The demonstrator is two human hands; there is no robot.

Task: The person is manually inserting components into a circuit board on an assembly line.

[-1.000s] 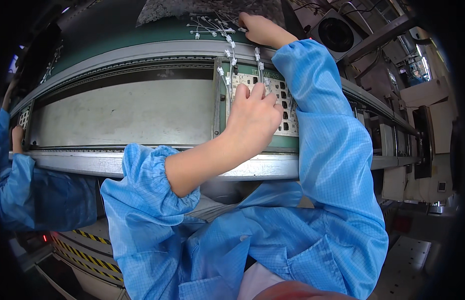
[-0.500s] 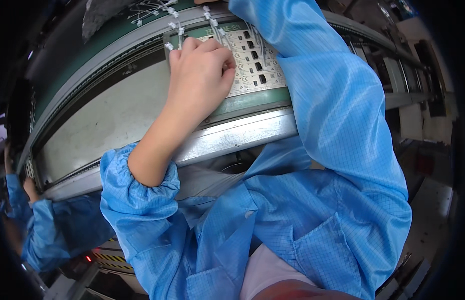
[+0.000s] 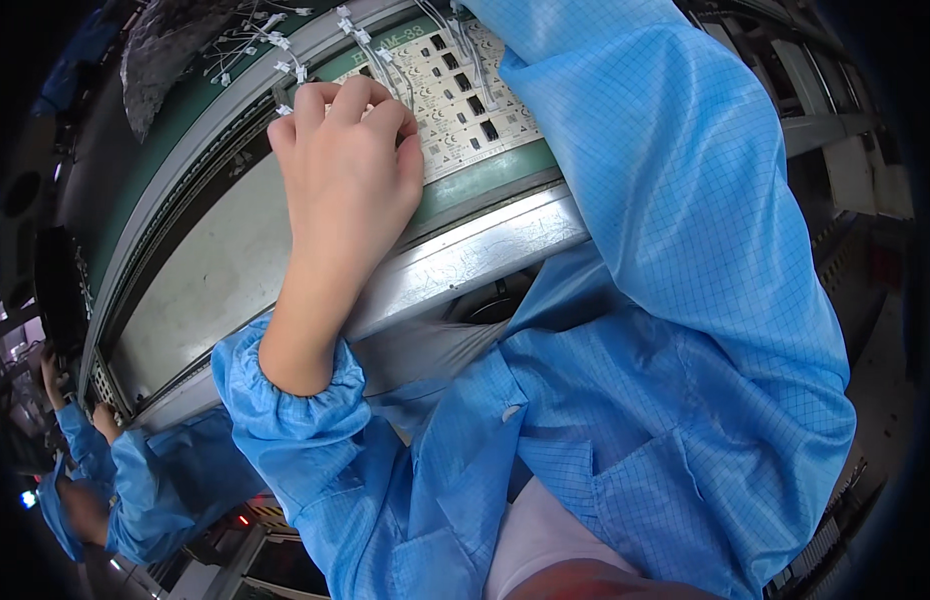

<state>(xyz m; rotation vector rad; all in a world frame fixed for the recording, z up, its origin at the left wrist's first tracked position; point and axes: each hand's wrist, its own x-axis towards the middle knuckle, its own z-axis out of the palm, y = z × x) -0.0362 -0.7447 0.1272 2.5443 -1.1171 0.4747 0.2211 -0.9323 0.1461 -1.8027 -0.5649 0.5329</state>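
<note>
View swung rightward, left fingers [image 3: 310,110] curled over white circuit panel [image 3: 448,110], hold unclear, silver rail [image 3: 485,245] alongside, co-worker [image 3: 165,490] far left

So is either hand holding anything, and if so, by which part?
Can't tell: the left hand is over the white circuit board, its fingertips hidden, and the right hand is out of view.

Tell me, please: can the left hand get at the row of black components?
Probably yes: the left hand is at the white board, and the row of black components lies uncovered to its right, though thin wires run close.
</note>
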